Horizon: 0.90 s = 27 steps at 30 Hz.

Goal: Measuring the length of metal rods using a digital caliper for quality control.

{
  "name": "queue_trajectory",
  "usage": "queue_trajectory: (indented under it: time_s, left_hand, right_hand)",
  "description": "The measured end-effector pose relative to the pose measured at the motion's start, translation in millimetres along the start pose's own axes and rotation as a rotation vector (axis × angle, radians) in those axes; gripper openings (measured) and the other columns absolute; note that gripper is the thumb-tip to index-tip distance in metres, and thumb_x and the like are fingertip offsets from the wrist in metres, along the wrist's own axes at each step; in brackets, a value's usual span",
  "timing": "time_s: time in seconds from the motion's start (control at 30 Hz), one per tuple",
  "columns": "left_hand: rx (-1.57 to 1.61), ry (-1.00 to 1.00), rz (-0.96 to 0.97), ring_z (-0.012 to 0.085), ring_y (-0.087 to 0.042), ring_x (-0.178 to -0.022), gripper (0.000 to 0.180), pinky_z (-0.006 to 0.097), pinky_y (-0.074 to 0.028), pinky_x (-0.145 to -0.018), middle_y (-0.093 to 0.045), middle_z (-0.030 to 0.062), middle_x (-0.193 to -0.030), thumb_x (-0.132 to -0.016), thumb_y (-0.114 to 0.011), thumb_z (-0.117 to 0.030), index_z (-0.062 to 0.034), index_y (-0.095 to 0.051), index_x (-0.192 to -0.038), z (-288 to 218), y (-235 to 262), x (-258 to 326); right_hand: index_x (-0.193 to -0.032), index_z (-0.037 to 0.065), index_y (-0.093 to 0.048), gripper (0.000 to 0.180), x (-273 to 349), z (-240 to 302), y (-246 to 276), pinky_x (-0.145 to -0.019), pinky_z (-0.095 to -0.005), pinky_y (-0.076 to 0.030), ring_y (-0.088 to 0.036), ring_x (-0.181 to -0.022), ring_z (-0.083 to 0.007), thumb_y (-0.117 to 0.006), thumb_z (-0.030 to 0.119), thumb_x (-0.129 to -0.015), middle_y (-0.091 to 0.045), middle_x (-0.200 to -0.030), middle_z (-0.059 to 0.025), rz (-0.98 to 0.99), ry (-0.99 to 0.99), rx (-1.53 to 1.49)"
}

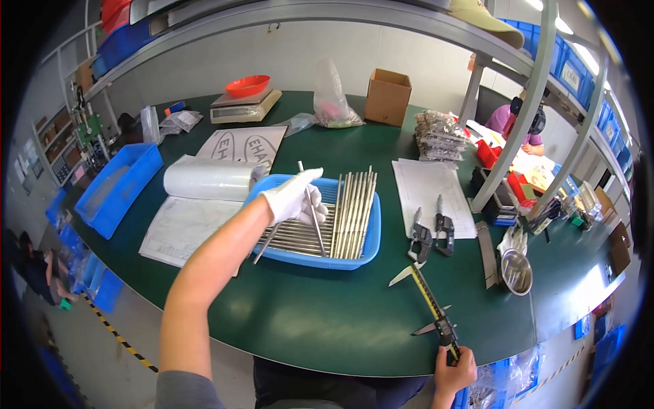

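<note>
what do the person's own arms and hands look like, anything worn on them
The left hand wears a thin white fabric glove that ends at the wrist. Above it the forearm is bare, up to a short grey sleeve at the shoulder. The right hand wears no glove, and only its bare wrist shows at the lower edge. No watch, ring or strap is visible on either arm.

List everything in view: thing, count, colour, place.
metal rods: many, silver, in the tray
tray: one, blue, table centre
caliper: one, yellow scale, front right
film roll: one, clear, on the paper sheets left of the tray
empty bin: one, blue, table left
scale: one, beige, red bowl on top, back
cardboard box: one, brown, back
pliers: two, black, right of the tray
steel cup: one, right
table: one, green
left hand: white glove, holds rods over the tray
right hand: bare, grips the caliper end
</note>
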<state>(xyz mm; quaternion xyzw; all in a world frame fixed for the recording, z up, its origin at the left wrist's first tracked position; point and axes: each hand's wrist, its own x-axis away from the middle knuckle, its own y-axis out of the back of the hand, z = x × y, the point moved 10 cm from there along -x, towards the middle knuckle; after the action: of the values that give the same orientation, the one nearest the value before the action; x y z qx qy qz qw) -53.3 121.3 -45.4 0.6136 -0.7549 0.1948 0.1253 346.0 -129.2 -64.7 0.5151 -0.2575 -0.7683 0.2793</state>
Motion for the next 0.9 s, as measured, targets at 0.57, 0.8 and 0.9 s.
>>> queue_trajectory:
  time_s: [0.57, 0.8, 0.9]
  left_hand:
    - [0.502, -0.119, 0.228, 0.0409, -0.060, -0.090, 0.080, 0.040, -0.055, -0.072, -0.050, 0.0345, -0.112, -0.087, -0.025, -0.062, 0.0112, -0.046, -0.113, 26.6, 10.0, 127.7]
    - [0.620, 0.074, 0.539, 0.0390, -0.059, -0.094, 0.086, 0.041, -0.050, -0.081, -0.050, 0.0347, -0.111, -0.086, -0.020, -0.065, 0.0116, -0.046, -0.117, 87.2, -74.9, 140.0]
    - [0.620, 0.191, 0.633, 0.0403, -0.059, -0.093, 0.084, 0.043, -0.051, -0.079, -0.054, 0.0337, -0.105, -0.087, -0.020, -0.062, 0.0113, -0.048, -0.115, 122.3, -99.2, 135.3]
  right_hand:
    - [-0.073, 0.006, -0.052, 0.027, -0.3, -27.2, 3.6, -0.045, -0.0293, -0.032, -0.039, -0.047, -0.0136, -0.074, 0.019, -0.066, -0.045, -0.057, -0.0004, 0.005, -0.233, -0.130]
    - [-0.074, 0.002, -0.049, 0.023, -10.1, -30.2, 25.2, -0.047, -0.0206, -0.026, -0.032, -0.055, -0.0049, -0.068, 0.016, -0.075, -0.038, -0.061, 0.0038, -0.002, -0.240, -0.368]
    - [-0.075, 0.001, -0.050, 0.034, -14.4, -2.1, 44.7, -0.047, -0.0198, -0.026, -0.033, -0.055, -0.0038, -0.068, 0.030, -0.076, -0.039, -0.063, 0.0039, 0.048, -0.094, -0.369]
